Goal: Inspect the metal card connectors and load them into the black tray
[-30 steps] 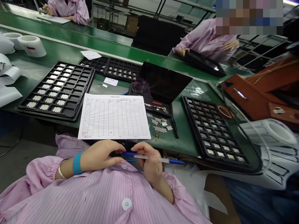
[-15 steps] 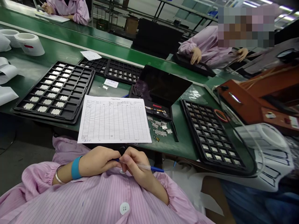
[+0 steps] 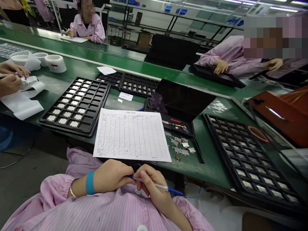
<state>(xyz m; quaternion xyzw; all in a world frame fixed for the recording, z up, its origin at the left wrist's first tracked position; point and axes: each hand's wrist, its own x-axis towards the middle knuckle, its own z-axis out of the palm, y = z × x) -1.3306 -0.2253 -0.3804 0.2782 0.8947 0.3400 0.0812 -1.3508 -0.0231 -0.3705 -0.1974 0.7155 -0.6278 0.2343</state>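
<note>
In my lap, just below the table's front edge, a clear-barrelled pen with blue ends [image 3: 160,186] lies slanted between my hands. My right hand [image 3: 152,183] is closed around its barrel, the blue cap sticking out to the right. My left hand [image 3: 112,176], with a teal band on the wrist, has its fingers closed on the pen's other end, which they partly hide. Beyond the hands a printed form [image 3: 133,138] with a grid of rows lies on the green table [image 3: 209,170]; handwriting shows near its lower left corner.
Black trays of small metal parts stand left [image 3: 96,123], behind [image 3: 138,74] and right [image 3: 216,154]. An open black case [image 3: 185,99] and loose metal pieces [image 3: 185,145] lie right of the form. At far left, a co-worker's hands [image 3: 11,77] handle white tape. Other people sit across the table.
The view has swung left, so the table scene sits further right and lower, and a co-worker's hands have appeared at left. My hands keep nearly the same hold on the pen.
</note>
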